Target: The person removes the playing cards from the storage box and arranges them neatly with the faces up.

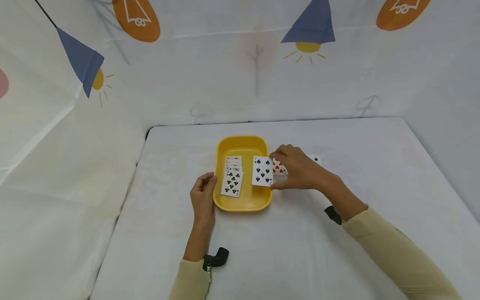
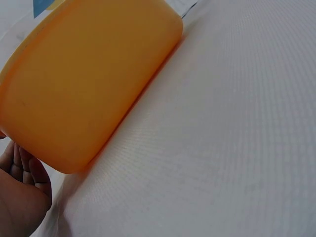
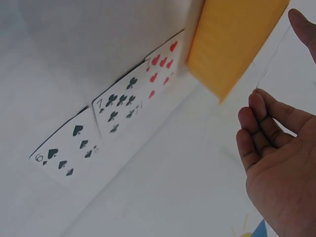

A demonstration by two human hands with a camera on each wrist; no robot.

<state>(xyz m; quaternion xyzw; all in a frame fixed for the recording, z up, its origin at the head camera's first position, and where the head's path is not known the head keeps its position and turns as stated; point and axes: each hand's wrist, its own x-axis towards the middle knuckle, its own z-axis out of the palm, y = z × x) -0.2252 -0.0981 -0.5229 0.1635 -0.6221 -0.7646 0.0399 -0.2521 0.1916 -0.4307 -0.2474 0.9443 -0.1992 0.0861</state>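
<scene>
A yellow tray (image 1: 245, 204) stands on the white table, with several overlapping cards (image 1: 232, 183) in its left half, the eight of clubs uppermost. My left hand (image 1: 203, 198) holds the tray's left rim; in the left wrist view its fingers (image 2: 29, 170) lie against the outer wall (image 2: 94, 89). Between thumb and fingertips, my right hand (image 1: 300, 168) pinches the seven of spades (image 1: 262, 171) by its top and bottom edges above the tray's right side. The right wrist view shows that hand (image 3: 281, 158) with the card (image 3: 272, 59) nearly edge-on.
Right of the tray lie a seven of hearts (image 3: 162, 64), a seven of clubs (image 3: 120, 106) and a six of spades (image 3: 66, 150) in a row on the table. A white cloth wall (image 1: 225, 91) with printed shapes rises behind the table's back edge.
</scene>
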